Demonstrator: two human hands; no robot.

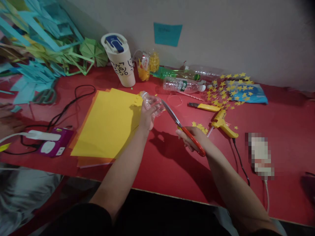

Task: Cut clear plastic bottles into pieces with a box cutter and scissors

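My left hand [148, 115] is closed around a piece of a clear plastic bottle [157, 104], its white cap end pointing up and left. In my right hand [190, 139] are red-handled scissors [183, 127], gripped by the handles. Their blades point up and left, and the tips lie right at the bottle's side; whether they touch the plastic I cannot tell. Under my left forearm and hand is a stack of yellow and orange paper [103, 127]. Small yellow paper stars [200, 127] lie just behind my right hand.
A white tumbler [120, 62], clear bottles [182, 85] and more stars [226, 90] stand or lie along the wall. To the right are a yellow box cutter [206, 107], a glue gun [223, 124] and a blurred-out object [261, 155]. Another person's hand [10, 119] rests at far left, near a purple box [55, 142].
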